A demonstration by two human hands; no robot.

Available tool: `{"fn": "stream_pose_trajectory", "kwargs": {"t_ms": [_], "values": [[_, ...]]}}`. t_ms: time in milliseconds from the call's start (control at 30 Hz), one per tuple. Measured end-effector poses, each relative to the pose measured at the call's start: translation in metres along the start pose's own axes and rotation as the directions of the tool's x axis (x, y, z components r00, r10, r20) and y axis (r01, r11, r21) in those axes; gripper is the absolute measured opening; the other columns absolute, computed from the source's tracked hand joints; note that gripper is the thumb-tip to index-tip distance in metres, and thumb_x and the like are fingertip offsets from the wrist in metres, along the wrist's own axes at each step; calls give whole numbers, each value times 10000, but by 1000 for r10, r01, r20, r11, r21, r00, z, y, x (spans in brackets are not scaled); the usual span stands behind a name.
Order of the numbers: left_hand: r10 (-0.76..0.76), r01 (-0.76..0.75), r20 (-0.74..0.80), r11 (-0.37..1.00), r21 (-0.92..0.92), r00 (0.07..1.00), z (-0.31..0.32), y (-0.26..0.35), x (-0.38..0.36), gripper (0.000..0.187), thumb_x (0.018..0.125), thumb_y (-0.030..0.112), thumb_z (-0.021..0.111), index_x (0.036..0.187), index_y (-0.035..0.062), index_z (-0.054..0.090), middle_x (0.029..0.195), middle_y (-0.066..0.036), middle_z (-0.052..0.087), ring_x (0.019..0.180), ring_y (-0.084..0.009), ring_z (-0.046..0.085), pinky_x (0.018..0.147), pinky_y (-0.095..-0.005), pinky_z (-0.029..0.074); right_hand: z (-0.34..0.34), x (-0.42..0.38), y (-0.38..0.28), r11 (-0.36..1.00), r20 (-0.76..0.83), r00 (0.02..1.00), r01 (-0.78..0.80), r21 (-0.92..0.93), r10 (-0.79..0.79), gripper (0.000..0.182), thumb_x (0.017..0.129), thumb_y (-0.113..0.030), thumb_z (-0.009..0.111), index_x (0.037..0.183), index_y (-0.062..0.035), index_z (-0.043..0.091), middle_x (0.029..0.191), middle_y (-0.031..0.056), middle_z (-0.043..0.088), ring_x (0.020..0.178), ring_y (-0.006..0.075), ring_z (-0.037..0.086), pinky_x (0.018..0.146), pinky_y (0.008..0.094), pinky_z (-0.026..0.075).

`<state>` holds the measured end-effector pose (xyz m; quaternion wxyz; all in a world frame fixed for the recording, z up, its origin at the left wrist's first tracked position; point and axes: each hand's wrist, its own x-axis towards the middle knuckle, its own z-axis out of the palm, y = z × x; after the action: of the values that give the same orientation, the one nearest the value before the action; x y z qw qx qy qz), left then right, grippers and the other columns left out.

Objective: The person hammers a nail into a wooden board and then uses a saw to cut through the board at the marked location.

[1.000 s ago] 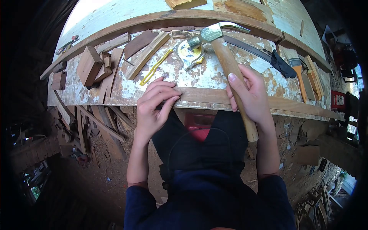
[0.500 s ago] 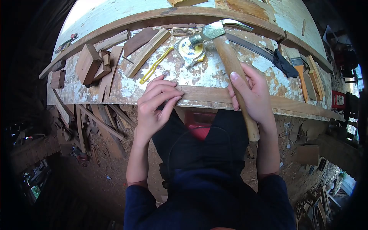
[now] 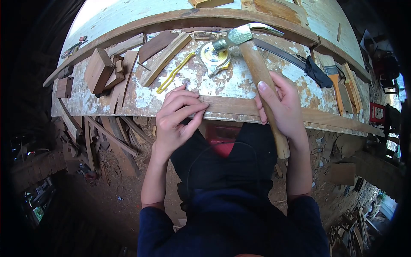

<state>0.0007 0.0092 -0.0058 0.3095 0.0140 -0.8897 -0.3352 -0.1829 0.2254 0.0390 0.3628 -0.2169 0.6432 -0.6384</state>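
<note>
My right hand (image 3: 283, 103) is closed round the wooden handle of a claw hammer (image 3: 257, 64), its metal head pointing away from me over the bench. The fingertips of that hand also rest near a long wooden strip (image 3: 231, 105) lying along the bench's front edge. At the strip's left end, my left hand (image 3: 177, 118) has thumb and forefinger pressed together; anything between them is too small or hidden to make out. Beyond the strip, a round white and yellow tape measure (image 3: 212, 58) lies just left of the hammer's handle.
Wood blocks (image 3: 98, 70), a yellow cord-like loop (image 3: 175, 73) and a wooden batten (image 3: 166, 60) lie to the left. On the right are a black-wrapped blade (image 3: 317, 70) and a paintbrush (image 3: 335, 85). A long curved beam (image 3: 180, 17) crosses the bench behind.
My left hand has shifted slightly to the right along the strip, thumb and forefinger still together. The hammer and my right hand have hardly moved.
</note>
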Motion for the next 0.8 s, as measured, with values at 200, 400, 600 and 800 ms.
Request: {"fn": "stream_pose_trajectory", "kwargs": {"t_ms": [200,400,600,800], "values": [[-68,63,-71,995,-74,995,2,1,-2,607,797,-35,830,1391,17,718,904,-63,785,979,-256,756,1064,-471,552,-5,-6,1,999,40,999,36,-29,-35,407,1114,-191,631,1444,44,587,768,8,616,559,56,565,501,223,441],[-59,42,-119,990,-136,991,1,-1,-3,748,782,-56,818,1504,-5,630,848,-63,758,944,-241,757,945,-387,573,-9,-53,-12,800,116,949,310,-513,-293,460,1012,-150,757,1403,63,639,936,116,757,677,168,693,652,318,561],[-84,62,-108,980,-188,991,0,0,-5,779,793,-45,823,1536,-13,592,812,-46,748,941,-230,781,944,-387,559,1,-69,-30,602,274,943,333,-726,-192,504,950,-144,820,1395,38,667,1021,216,778,859,305,789,787,368,601],[-81,58,-109,978,-201,991,1,-3,-7,801,807,-43,818,1565,-1,561,817,-53,744,1008,-236,788,954,-381,556,6,-75,-25,503,277,866,473,-723,-416,452,944,-137,821,1333,52,688,985,223,765,833,331,770,784,359,580]]}}
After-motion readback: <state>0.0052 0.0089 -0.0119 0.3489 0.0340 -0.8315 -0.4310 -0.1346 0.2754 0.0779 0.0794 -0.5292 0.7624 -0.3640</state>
